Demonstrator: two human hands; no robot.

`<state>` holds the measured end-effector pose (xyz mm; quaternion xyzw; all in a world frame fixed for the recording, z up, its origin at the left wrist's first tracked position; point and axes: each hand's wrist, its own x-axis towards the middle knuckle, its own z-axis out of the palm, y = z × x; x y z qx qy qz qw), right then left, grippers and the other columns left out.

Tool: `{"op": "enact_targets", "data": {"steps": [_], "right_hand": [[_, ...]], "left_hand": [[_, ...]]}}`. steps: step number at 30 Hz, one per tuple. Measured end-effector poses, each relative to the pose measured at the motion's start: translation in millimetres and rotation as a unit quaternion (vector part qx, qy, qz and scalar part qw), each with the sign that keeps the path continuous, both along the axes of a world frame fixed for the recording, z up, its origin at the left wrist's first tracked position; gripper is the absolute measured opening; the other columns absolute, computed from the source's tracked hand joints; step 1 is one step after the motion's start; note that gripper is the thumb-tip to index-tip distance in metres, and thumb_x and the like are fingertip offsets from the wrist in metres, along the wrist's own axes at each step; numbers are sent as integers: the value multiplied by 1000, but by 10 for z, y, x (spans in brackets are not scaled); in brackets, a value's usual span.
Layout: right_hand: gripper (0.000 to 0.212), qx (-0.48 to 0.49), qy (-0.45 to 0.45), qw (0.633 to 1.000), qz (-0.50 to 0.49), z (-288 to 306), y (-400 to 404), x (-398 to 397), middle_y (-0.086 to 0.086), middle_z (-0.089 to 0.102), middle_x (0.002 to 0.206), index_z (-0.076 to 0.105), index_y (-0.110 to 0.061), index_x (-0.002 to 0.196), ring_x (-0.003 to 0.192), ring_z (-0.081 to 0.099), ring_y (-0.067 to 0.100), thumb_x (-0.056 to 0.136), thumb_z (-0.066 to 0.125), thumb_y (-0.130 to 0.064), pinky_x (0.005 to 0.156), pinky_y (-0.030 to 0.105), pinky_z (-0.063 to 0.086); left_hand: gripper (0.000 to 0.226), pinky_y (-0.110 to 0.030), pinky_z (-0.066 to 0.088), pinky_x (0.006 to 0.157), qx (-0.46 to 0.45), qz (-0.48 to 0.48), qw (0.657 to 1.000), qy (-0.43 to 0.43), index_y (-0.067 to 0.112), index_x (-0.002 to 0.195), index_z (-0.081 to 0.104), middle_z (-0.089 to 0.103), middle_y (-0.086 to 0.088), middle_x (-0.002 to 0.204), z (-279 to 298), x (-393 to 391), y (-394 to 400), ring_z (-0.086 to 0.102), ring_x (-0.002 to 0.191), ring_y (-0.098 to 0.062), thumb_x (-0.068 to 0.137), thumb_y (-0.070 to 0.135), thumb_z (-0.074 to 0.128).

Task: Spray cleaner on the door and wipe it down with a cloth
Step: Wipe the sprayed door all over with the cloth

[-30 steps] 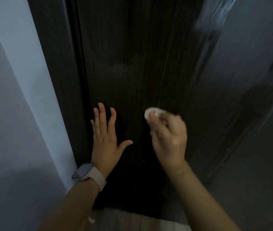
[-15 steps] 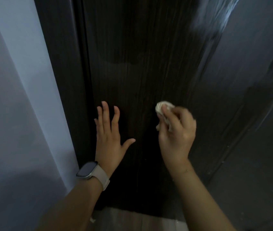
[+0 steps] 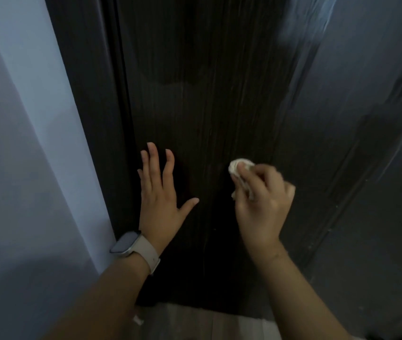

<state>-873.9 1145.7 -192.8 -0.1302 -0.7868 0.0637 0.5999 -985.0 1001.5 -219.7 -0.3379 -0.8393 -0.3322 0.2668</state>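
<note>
A dark wood-grain door (image 3: 209,99) fills the middle of the view, with faint streaks running down it. My left hand (image 3: 159,195) lies flat against the door's lower left part, fingers spread, holding nothing; a pale watch is on that wrist. My right hand (image 3: 262,202) is closed around a small crumpled white cloth (image 3: 238,166), which it presses against the door to the right of my left hand. No spray bottle is in view.
A pale wall (image 3: 30,148) stands on the left beside the dark door frame (image 3: 92,119). On the right is a glossy dark panel (image 3: 366,143) set at an angle. A strip of light wooden floor (image 3: 195,322) shows below the door.
My right hand with the cloth has shifted to the right across the door and slightly down. My left hand has stayed flat in about the same spot.
</note>
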Motion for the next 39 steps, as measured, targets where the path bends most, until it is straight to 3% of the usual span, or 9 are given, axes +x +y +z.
{"op": "enact_targets", "data": {"steps": [2, 6, 9, 16, 20, 25, 31, 36, 39], "right_hand": [[26, -41, -49, 998, 6, -332, -87, 30, 1, 63, 95, 74, -17, 106, 82, 59, 16, 81, 75, -11, 74, 25, 29], [23, -185, -84, 978, 35, -917, -233, 69, -7, 61, 93, 74, -18, 102, 78, 60, 9, 79, 78, -11, 66, 30, 52], [16, -289, -66, 955, 27, -1222, -309, 85, -11, 61, 92, 72, -17, 95, 77, 57, 1, 80, 79, -15, 65, 6, 41], [15, -501, 54, 861, 68, -1396, -510, 13, -2, 67, 88, 63, -15, 80, 80, 64, 6, 82, 77, -18, 68, 6, 45], [12, -537, 113, 825, 136, -1177, -598, -122, -6, 68, 90, 67, -12, 85, 81, 65, -2, 81, 77, -14, 71, 9, 49], [13, -609, 132, 773, 119, -1572, -734, -189, -7, 64, 77, 64, -3, 88, 68, 61, -5, 83, 74, -8, 64, 12, 48], [11, -724, 66, 683, 69, -2268, -844, -193, 3, 66, 87, 63, -11, 88, 91, 66, 25, 84, 73, -12, 85, 43, 54], [11, -686, 138, 707, 104, -1847, -813, -320, 1, 68, 85, 66, -5, 86, 77, 66, 3, 81, 75, -6, 72, 16, 54], [13, -679, 184, 696, 142, -1648, -837, -392, 4, 69, 87, 65, 2, 89, 76, 67, -2, 82, 74, -3, 74, 15, 55]], "left_hand": [[118, -52, -4, 117, -9, -3, 1000, -1, 25, 154, -9, -23, -11, 160, 3, -13, -3, -20, 148, -29, 75, 45, 77], [116, -54, -1, 117, -33, -21, 998, 42, 23, 155, -6, -22, -12, 160, -93, -36, -58, -17, 149, -30, 76, 46, 76], [117, -54, 2, 118, -126, -39, 984, 121, 25, 155, -8, -20, -12, 160, -329, -106, -156, -13, 150, -29, 76, 49, 74], [124, -44, -19, 118, -173, -5, 974, 144, 25, 153, -17, -36, -4, 155, -459, -288, -117, -25, 146, -26, 72, 53, 72], [122, -46, -19, 118, -179, -3, 972, 155, 27, 151, -21, -37, -5, 155, -487, -313, -116, -29, 145, -25, 73, 57, 67], [127, -50, -14, 118, -176, 6, 972, 153, 28, 150, -24, -11, -19, 156, -479, -307, -109, -31, 143, -23, 72, 55, 73], [130, -49, -14, 117, -158, -6, 976, 150, 31, 149, -25, -11, -19, 155, -492, -315, -103, -32, 142, -21, 71, 53, 77], [119, -51, -11, 117, -151, -2, 978, 143, 26, 152, -4, -11, -20, 154, -478, -294, -81, -31, 141, -20, 70, 51, 78], [117, -50, -12, 117, -140, -7, 980, 143, 23, 151, 0, -11, -21, 153, -467, -289, -77, -31, 141, -19, 70, 51, 79]]}}
